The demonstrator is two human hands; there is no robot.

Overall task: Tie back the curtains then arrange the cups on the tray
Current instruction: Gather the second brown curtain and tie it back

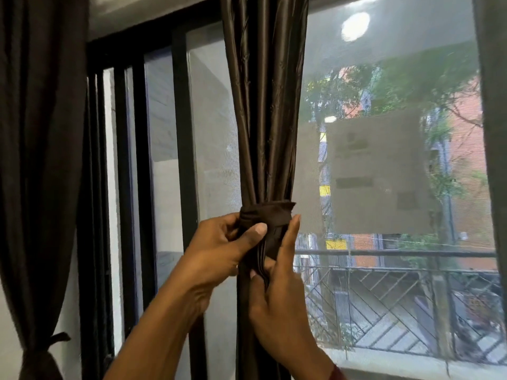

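A dark brown satin curtain (264,111) hangs gathered into a narrow bundle in the middle of the window. A brown fabric tie-back (270,215) wraps around it at hand height. My left hand (219,248) grips the bundle from the left, thumb pressed over the tie-back. My right hand (277,286) holds the bundle from the right, its index finger stretched up along the band and its thumb pinching the fabric below. A second dark curtain (38,160) at the far left is knotted with its own tie (46,349). No cups or tray are in view.
Behind the curtain is a sliding window with black frames (186,149) and a mesh screen (384,133). Outside are a balcony railing (397,297), trees and buildings. Another curtain edge (496,133) runs down the far right.
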